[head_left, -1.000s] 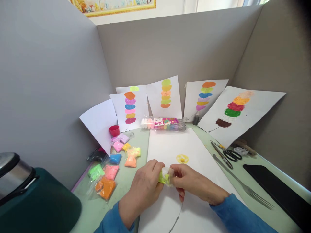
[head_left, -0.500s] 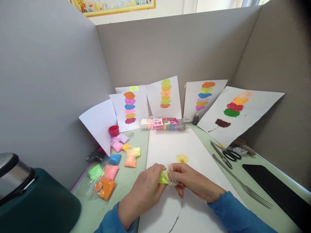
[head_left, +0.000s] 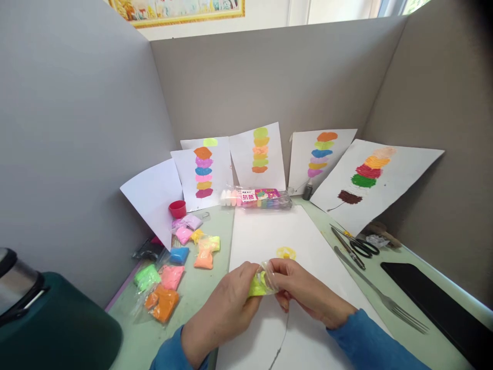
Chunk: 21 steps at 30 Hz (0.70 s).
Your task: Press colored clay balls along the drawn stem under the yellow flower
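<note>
Left hand (head_left: 227,303) clamps a clear packet (head_left: 257,287) of yellow-green, clay-like stuff between thumb and curled fingers, while the right hand (head_left: 304,289) pinches the packet's loose plastic end, fingertips together. The packet is held above a white sheet (head_left: 265,234), just near of a yellow ring (head_left: 285,252) drawn there. Both forearms, in blue sleeves (head_left: 365,336), come in from the near edge, angled inward so the hands almost meet. To the left lie more clear packets, among them an orange one (head_left: 165,304), a green one (head_left: 147,277) and a blue one (head_left: 179,255); beyond them sits a red cup (head_left: 177,209). By the sheet's far end, a transparent pack (head_left: 256,198) holds coloured pieces; its pink label reads 抗菌, the smaller print illegible. Scissors (head_left: 365,248) and a fork (head_left: 400,311) lie right.
</note>
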### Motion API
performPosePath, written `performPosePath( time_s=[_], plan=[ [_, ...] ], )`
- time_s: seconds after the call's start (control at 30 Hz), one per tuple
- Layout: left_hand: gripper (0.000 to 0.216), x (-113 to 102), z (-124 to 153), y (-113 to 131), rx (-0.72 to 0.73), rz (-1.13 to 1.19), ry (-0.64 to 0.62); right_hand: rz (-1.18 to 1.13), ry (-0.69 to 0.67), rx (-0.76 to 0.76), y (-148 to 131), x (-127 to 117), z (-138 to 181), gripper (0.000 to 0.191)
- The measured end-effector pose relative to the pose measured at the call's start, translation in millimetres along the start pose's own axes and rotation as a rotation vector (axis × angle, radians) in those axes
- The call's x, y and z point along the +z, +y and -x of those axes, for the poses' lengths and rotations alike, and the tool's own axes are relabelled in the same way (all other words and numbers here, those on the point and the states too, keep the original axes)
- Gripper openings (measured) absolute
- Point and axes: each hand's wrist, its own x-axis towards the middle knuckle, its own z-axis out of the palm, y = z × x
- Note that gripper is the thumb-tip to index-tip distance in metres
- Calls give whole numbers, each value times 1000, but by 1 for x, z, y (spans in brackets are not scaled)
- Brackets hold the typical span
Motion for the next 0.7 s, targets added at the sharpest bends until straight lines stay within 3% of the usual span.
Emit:
performPosePath(
  time_s=[0.2, 0.4, 0.53, 0.7],
  plan=[
    [22, -3, -1, 0, -163, 75, 46, 52, 92, -158, -6, -7, 0, 15],
    [21, -5, -3, 2, -191, 138, 77, 222, 145, -308, -12, -8, 2, 12],
    [24, -5, -2, 2, -179, 160, 36, 307, 11, -352, -13, -12, 4, 23],
    [32, -7, 0, 4, -217, 190, -1, 347, -136, -230, -12, -15, 6, 24]
  ],
)
